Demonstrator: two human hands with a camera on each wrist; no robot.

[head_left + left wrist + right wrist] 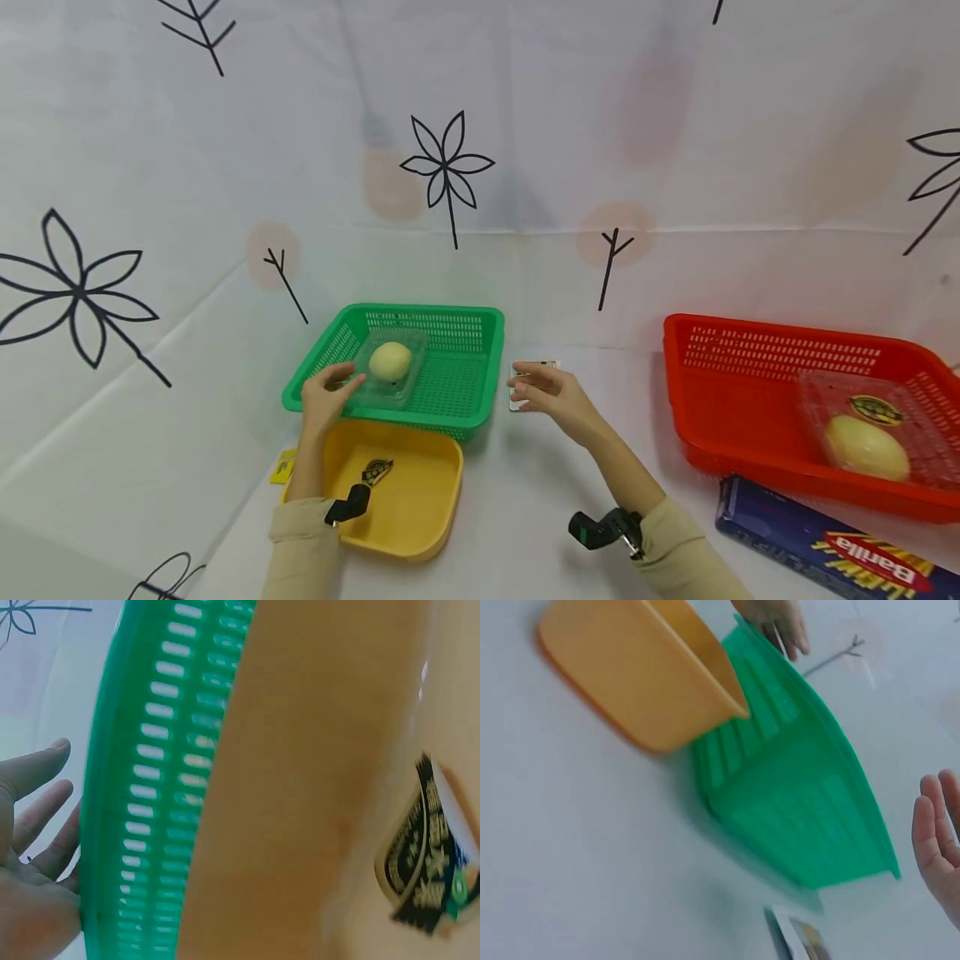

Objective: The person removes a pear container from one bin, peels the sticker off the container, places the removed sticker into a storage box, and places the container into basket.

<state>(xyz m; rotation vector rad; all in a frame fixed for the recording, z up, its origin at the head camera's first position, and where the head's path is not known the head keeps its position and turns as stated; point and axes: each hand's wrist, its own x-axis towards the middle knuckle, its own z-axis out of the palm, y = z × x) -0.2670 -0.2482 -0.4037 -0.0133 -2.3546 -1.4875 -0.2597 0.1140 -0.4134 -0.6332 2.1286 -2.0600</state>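
My left hand [326, 396] is at the front left rim of the green basket [457, 392], its fingers loosely bent and holding nothing. Whether it touches the rim I cannot tell. Inside that basket, a clear plastic box [408, 387] bears a pale yellow round thing [390, 362]. To the basket's right, my right hand [555, 402] hovers with relaxed fingers and no object in it. Partly hidden behind it lies a small white printed item [517, 406]. In front of the basket stands a yellow tub [408, 508] with a black-and-gold label [420, 859] on its floor.
On the right, a red basket [735, 408] contains another clear box [926, 433] with a pale yellow round thing [866, 447]. A blue Barilla pasta box [795, 533] lies before it. Some small yellow packaging [282, 467] sits left of the tub. A patterned white sheet [525, 167] hangs behind.
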